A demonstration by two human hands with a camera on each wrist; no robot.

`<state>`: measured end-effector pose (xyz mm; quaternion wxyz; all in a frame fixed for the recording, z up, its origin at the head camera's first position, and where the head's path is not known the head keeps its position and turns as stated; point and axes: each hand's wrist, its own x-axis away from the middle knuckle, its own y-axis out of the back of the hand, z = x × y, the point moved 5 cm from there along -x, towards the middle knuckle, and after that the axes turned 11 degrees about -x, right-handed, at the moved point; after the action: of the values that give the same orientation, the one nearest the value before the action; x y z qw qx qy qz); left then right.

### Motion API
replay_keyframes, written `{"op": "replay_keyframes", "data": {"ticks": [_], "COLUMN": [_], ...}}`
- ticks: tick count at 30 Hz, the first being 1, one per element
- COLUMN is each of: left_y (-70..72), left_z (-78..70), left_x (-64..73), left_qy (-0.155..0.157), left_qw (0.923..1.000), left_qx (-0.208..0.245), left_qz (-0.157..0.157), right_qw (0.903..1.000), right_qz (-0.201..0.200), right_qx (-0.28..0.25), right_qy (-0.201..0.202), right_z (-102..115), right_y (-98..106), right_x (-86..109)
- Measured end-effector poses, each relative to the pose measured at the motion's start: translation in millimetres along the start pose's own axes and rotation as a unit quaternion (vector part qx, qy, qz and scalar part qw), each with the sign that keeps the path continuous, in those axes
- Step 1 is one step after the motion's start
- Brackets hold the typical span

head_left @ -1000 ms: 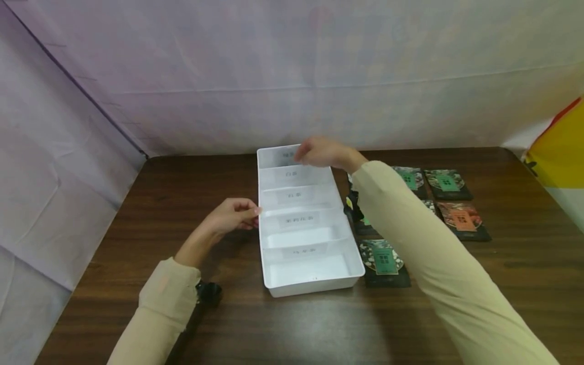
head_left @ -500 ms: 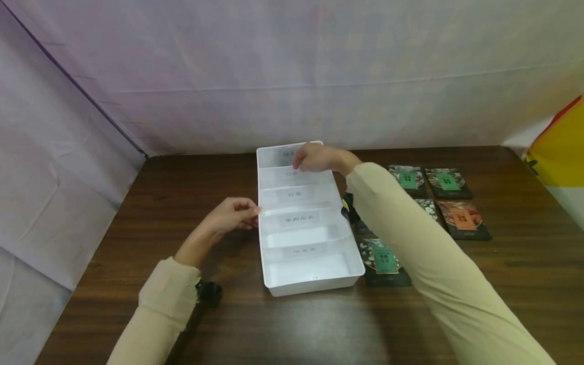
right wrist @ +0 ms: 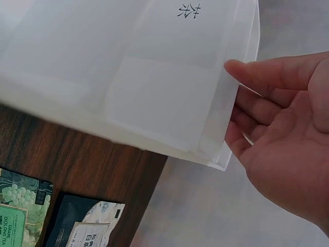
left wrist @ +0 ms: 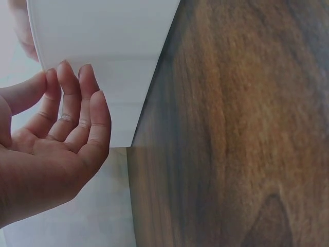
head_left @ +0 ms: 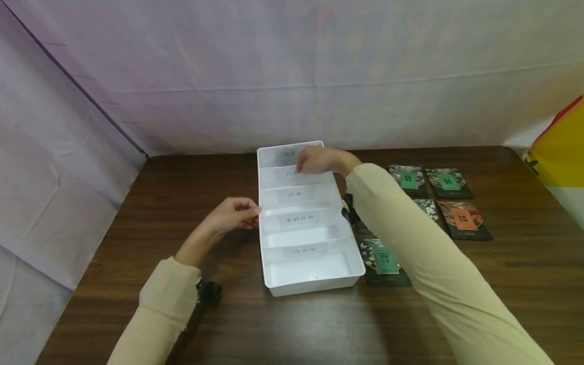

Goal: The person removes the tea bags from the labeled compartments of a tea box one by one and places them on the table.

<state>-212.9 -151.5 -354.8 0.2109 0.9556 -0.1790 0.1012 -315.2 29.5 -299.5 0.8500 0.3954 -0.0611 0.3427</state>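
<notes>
A white divided storage box [head_left: 312, 290] lies lengthwise on the table, a printed label on each section. My left hand [head_left: 233, 215] pinches its left rim between thumb and forefinger; in the left wrist view the other fingers curl beside the outer wall. My right hand [head_left: 319, 159] is at the box's far end, by the second section's label. In the right wrist view its thumb lies on the inner side of a white wall, the other fingers bent behind it. No loose thing shows in either hand.
Several flat tea packets lie right of the box, among them a green-labelled packet [head_left: 384, 263], an orange-labelled packet [head_left: 464, 220] and a grape oolong tea packet [right wrist: 23, 206]. The right sleeve [head_left: 410, 238] hides part of them. A white cloth backdrop [head_left: 219, 76] stands behind the table.
My right hand has come slightly nearer along the box, from the far section down to the divider and second label. My left hand stays on the rim, and the box keeps its place.
</notes>
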Motion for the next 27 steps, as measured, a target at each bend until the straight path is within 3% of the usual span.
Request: {"op": "replay_keyframes", "data": {"ticks": [17, 27], "left_y": [-2.1, -2.0], "left_z": [-3.0, -1.0], "left_x": [1.5, 0.0], "left_qy": [0.016, 0.016], "left_qw": [0.9996, 0.9995], "left_qx": [-0.023, -0.027], "left_qz": [-0.006, -0.001], "right_qw": [0.9987, 0.9953], "right_qz": [-0.043, -0.070], "right_qx": [-0.025, -0.057], "right_qy": [-0.012, 0.036], "right_z": [0, 6], "right_y": [11, 33], "right_x": [8.5, 19.1]}}
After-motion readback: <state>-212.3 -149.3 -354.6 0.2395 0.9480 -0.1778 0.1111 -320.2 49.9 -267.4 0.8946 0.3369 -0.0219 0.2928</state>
